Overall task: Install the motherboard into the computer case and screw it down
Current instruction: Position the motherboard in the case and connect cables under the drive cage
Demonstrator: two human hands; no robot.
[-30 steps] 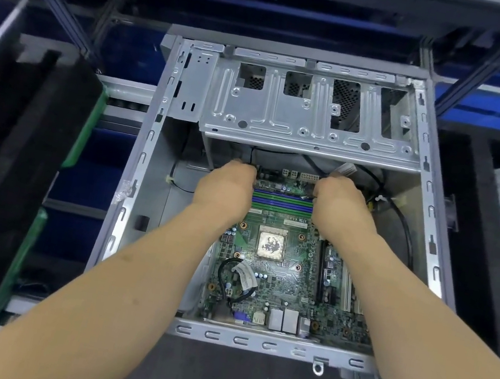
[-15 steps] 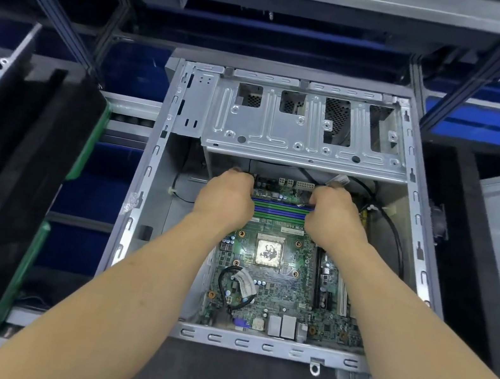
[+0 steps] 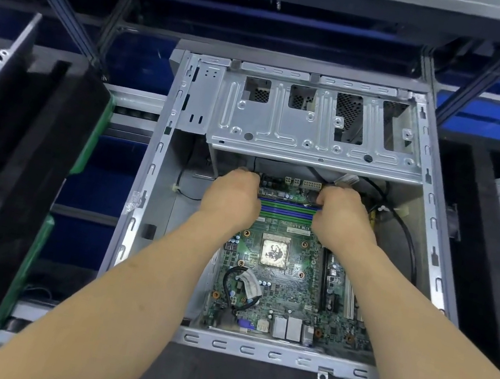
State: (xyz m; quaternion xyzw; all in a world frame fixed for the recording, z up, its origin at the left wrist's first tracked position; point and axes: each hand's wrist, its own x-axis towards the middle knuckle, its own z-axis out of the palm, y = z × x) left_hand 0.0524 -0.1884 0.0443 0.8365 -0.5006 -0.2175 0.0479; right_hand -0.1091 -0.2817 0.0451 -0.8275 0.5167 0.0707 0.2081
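Both hands sit about where they were a moment ago, at the far edge of the board; only the view has shifted a little. Left hand point(image 3: 231, 198) and right hand point(image 3: 344, 217) are knuckles up, fingers curled down over the far edge of the motherboard point(image 3: 276, 280), one at each end of the blue and green memory slots point(image 3: 288, 207); fingertips are hidden, so cannot tell how firm the hold is. Motherboard lies inside the open computer case point(image 3: 161, 153), near edge against the case's near rail. Green board, square processor socket point(image 3: 274, 253) in the middle, looped black cable point(image 3: 234, 281) with a white tag at near left, metal port blocks point(image 3: 287, 328) along the near edge. Drive bay bracket point(image 3: 315, 130) overhangs the far end of the case, just beyond the hands. Black cable point(image 3: 408, 240) runs along the case's right inside wall. Black foam tray point(image 3: 19, 182) stands to the left of the case.
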